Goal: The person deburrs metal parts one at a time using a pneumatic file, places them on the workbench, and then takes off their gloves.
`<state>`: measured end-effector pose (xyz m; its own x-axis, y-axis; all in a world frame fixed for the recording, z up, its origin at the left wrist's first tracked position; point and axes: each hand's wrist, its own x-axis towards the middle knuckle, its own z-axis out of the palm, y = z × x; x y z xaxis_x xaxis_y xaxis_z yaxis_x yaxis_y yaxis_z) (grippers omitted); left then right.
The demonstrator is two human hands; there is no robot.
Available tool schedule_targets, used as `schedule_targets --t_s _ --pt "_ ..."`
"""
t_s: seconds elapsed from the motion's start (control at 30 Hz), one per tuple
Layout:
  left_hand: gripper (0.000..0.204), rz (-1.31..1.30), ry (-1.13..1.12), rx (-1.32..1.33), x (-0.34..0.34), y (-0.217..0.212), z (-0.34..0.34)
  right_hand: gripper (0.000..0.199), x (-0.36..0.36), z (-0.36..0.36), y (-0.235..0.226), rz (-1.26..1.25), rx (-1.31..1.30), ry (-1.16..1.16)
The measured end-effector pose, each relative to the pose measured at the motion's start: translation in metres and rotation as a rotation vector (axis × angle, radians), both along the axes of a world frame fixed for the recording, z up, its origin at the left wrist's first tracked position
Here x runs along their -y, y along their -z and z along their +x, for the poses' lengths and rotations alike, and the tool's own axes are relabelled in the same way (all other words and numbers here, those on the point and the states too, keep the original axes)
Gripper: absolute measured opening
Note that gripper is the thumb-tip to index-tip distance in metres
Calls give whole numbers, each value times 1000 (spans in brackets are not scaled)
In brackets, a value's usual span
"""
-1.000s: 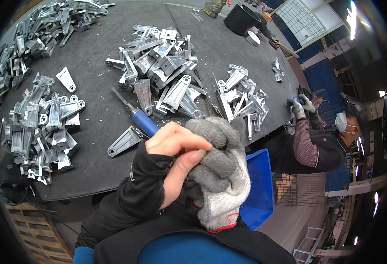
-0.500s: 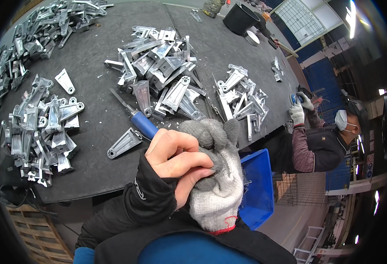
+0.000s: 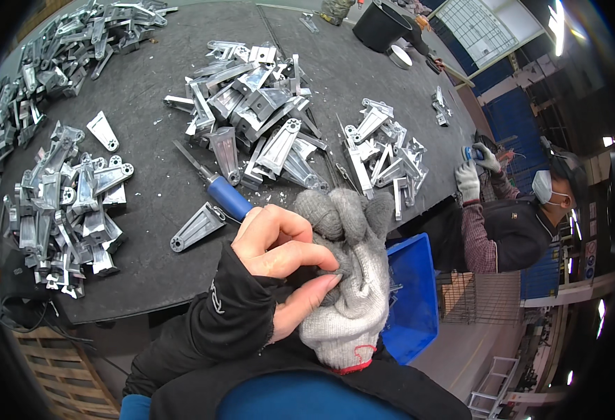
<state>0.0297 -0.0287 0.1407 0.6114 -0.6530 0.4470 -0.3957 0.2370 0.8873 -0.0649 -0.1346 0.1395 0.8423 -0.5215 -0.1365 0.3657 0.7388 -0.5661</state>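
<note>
My bare left hand [image 3: 276,255], in a black sleeve, is closed in a pinch against the palm side of my gloved right hand. Its thumb and index tips nearly meet there; what lies between them is hidden or too small to name. My right hand [image 3: 353,262] wears a knitted glove [image 3: 339,329], grey at the fingers and white toward the red-edged cuff. Its fingers are curled, and anything inside them is hidden. Just beyond my left hand lies a tool with a blue handle [image 3: 229,199] and a thin metal blade. Beside it rests a single tapered metal bracket [image 3: 197,227].
Metal brackets lie in heaps on the dark table [image 3: 153,150]: a centre pile [image 3: 258,98], a left pile [image 3: 69,203] and a smaller right pile [image 3: 391,154]. A blue bin [image 3: 416,301] stands by my right side. A masked co-worker [image 3: 510,231] works at right; a black bucket [image 3: 381,26] stands far off.
My gloved right hand has shifted slightly right and its curled fingers have tilted. The left thumb and index finger have parted a little. The co-worker's hands have moved slightly.
</note>
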Motion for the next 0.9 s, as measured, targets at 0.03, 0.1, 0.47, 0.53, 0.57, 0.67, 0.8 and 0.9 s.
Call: schedule_targets --t_s 0.03,0.1,0.47,0.53,0.57,0.67,0.8,0.9 --pt "25 -12 -8 24 0 1 0 29 6 6 -1 96 109 -73" --pt "22 -8 41 4 -3 1 4 32 13 10 -6 273 231 -168" --pt "14 -64 77 -391 -12 -1 4 31 9 -1 -26 -136 -356 90" --pt "11 -35 102 -436 -11 1 3 32 18 -7 -19 108 -42 -86" --pt "14 -28 133 -440 -10 3 2 34 19 -9 -13 186 16 -98" --pt "37 9 157 -386 -5 7 -4 39 20 -12 -1 31 -327 73" --pt "39 37 185 -382 -3 8 -7 41 16 -10 -3 97 -106 3" --pt "38 21 199 -344 -5 7 -3 35 8 -7 -10 21 -239 112"
